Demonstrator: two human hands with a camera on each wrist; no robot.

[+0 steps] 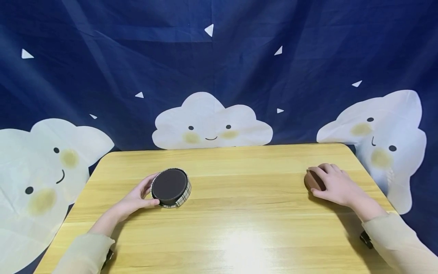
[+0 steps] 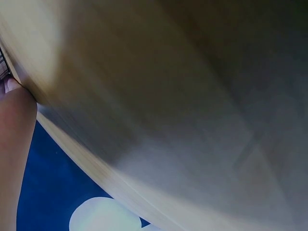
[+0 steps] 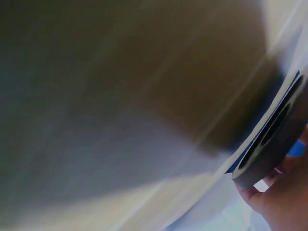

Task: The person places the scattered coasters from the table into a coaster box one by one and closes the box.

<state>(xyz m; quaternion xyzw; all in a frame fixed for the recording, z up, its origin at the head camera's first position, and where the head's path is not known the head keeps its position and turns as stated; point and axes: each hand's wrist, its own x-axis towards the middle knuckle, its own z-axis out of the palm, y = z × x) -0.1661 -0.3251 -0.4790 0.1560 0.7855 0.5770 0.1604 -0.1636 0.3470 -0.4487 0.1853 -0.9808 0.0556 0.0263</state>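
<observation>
On the left of the table, my left hand [image 1: 137, 198] grips a round box [image 1: 170, 185] with a flat dark top and a plaid side. The thumb lies at its near edge and the fingers go round its left side, partly hidden. Only a sliver of the plaid box [image 2: 4, 66] shows in the left wrist view. Over on the right, my right hand [image 1: 337, 186] holds a roll of brown tape [image 1: 313, 182] from above, fingers behind and thumb in front. In the right wrist view the tape roll [image 3: 274, 159] appears tilted, its hollow middle visible.
Both things are at a light wood table [image 1: 239, 213] with rounded far corners. Behind its back edge hangs a dark blue cloth [image 1: 239, 68] printed with white clouds. A wide stretch of tabletop lies between the two hands.
</observation>
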